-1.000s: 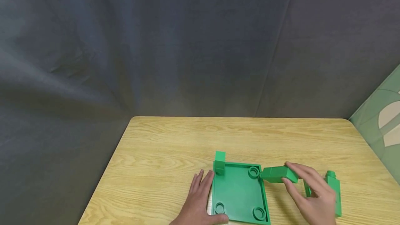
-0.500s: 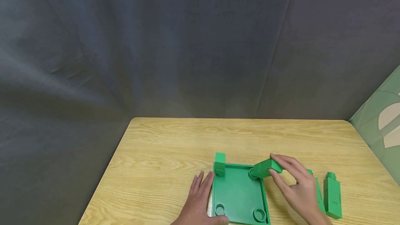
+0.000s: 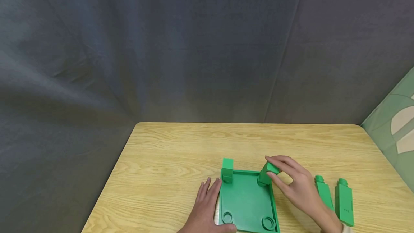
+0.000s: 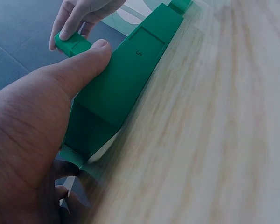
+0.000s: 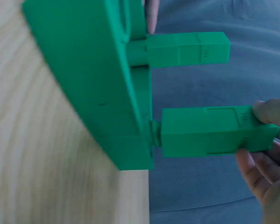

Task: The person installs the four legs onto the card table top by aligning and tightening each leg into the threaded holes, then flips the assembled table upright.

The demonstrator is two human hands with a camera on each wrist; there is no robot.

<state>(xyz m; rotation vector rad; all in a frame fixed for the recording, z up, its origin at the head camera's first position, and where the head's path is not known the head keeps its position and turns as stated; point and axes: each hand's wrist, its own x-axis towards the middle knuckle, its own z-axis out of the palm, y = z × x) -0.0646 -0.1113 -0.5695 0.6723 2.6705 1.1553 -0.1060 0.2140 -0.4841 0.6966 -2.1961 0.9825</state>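
Observation:
A square green tray-like base [image 3: 247,200] with a low rim lies on the wooden table. My left hand [image 3: 207,208] rests along its left side, fingers straight, with the thumb at the near edge. In the left wrist view that thumb touches the outer wall. My right hand [image 3: 295,181] pinches the top of a green square leg [image 5: 200,133] between thumb and fingers. The leg's narrow end meets the ring socket at the far right corner, and the leg leans slightly right. Another green leg [image 3: 228,170] stands upright at the far left corner.
Two more green legs with threaded ends lie on the table [image 3: 181,154] to the right: one leg [image 3: 344,204] farther out, another leg [image 3: 324,193] partly behind my right forearm. Ring sockets show at the near corners. A dark curtain [image 3: 207,46] hangs behind the table.
My right hand has moved left with the leg and swung it from nearly lying to almost upright, its end at the far right socket. My left hand and the base stay put.

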